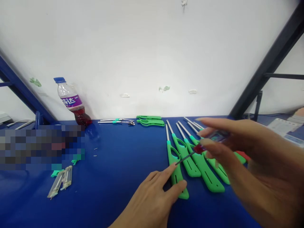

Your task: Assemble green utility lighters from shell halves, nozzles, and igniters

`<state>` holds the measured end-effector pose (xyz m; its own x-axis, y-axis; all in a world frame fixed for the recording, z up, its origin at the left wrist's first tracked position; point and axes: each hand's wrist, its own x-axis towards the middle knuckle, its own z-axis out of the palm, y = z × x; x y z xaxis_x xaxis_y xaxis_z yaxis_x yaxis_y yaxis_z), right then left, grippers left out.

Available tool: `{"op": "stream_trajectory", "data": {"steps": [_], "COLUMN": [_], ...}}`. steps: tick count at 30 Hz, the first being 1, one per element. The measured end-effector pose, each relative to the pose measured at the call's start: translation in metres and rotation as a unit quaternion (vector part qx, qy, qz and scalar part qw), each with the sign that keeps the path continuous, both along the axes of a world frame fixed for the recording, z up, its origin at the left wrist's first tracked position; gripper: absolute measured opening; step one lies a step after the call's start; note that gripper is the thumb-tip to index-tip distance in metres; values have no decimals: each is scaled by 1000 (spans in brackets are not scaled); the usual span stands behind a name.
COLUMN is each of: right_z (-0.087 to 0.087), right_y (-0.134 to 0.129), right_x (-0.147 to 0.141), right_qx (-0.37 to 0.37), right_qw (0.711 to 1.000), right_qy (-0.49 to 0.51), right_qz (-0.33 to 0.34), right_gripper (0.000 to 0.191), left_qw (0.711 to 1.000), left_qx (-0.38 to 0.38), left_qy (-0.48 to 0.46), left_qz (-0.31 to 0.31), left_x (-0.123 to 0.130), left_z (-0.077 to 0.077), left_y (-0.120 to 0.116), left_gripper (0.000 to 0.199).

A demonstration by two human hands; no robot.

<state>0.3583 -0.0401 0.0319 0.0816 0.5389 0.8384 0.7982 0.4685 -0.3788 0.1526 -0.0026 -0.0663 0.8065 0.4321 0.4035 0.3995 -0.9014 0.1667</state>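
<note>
My left hand lies over the leftmost green lighter, with its forefinger and thumb pressed on the handle; the lighter rests on the blue table. My right hand is wrapped round the clear handle of a screwdriver, whose red collar shows in front of the fingers. Its thin shaft points down left, the tip close to my left forefinger at the handle. More green lighters with silver barrels lie fanned out to the right, partly hidden under my right hand.
Two green shell pieces and metal rods lie along the wall. A bottle of dark red drink stands at the back left. Two clear fuel tanks lie left, beside a blurred patch. Two tiny pins lie nearby.
</note>
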Motion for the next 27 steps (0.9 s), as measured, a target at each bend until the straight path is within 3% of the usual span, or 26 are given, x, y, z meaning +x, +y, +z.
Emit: {"op": "stream_trajectory", "data": {"steps": [5,9,14,17,22,25,27], "right_z": [-2,-23,-50,-52,-41,-34,-29], "right_y": [16,37,44,40,42,62,87], "right_x": [-15,-33,-58,-62,-48,-32,-22], "right_qx": [-64,-233,-344,-379,-393,-401,-403], "right_qw": [994,959,913,895,892,883,876], "right_qy": [-41,-45,-115,-147,-173,-207,-237], "right_qz": [78,155,185,186,145,128,122], "right_gripper": [20,16,32,34,29,29,30], "left_qw": [993,992,982,983,978,968,964], "left_qx": [79,31,-11,16,84,115,117], "left_qy": [-76,-112,-150,-118,-11,105,133], "left_qz": [34,41,116,143,191,197,197], "left_x": [-16,-44,-72,-92,-145,-169,-175], "left_z": [0,8,21,28,44,59,69], "left_y": [-3,-6,-3,8,36,55,72], "left_gripper": [48,47,40,35,32,33,33]}}
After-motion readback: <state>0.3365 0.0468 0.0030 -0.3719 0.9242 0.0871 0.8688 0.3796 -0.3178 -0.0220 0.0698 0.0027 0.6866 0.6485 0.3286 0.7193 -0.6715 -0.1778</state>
